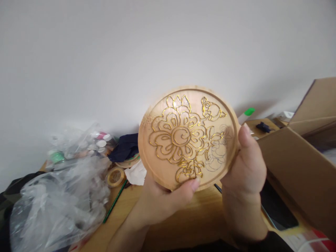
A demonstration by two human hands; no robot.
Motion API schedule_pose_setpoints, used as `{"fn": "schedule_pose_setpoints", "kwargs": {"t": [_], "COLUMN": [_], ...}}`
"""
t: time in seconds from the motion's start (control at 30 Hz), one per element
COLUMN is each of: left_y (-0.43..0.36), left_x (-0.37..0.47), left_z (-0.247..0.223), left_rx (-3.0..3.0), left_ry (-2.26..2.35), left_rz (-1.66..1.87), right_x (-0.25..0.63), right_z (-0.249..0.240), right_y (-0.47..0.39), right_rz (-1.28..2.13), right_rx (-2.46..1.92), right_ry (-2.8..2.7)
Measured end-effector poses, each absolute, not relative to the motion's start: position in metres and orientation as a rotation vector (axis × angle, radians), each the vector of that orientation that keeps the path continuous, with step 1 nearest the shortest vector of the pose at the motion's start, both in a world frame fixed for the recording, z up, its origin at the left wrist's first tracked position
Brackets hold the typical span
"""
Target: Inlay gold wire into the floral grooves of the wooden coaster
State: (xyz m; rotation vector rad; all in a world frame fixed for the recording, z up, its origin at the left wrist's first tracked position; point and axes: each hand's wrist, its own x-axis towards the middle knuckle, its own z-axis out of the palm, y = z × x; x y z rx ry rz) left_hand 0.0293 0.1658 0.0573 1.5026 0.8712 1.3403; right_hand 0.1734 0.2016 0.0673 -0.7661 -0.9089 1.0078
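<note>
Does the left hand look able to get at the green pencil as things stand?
Probably not right away: the left hand is holding the round wooden plate, though nothing seems to block the gap to the green pencil beside it.

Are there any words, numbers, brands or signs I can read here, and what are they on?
None can be read.
Wooden plate: just drawn lines, no writing I can see.
White caps in the plastic bag: too small and blurry.
Red and white thing: too blurry to tell.
</note>
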Motion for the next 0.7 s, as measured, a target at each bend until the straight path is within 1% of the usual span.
{"fn": "schedule_pose_setpoints", "kwargs": {"t": [0.33, 0.7], "left_y": [0.1664, 0.165], "left_x": [0.0275, 0.0261], "left_z": [0.0552, 0.0553], "left_rx": [1.519, 1.479], "left_ry": [0.832, 0.89], "left_rz": [1.34, 1.302], "right_x": [0.1752, 0.1728], "right_z": [0.0644, 0.0678], "right_y": [0.2022, 0.2012], "right_rz": [0.993, 1.008], "right_rx": [-0.776, -0.817], "right_ry": [-0.907, -0.877]}}
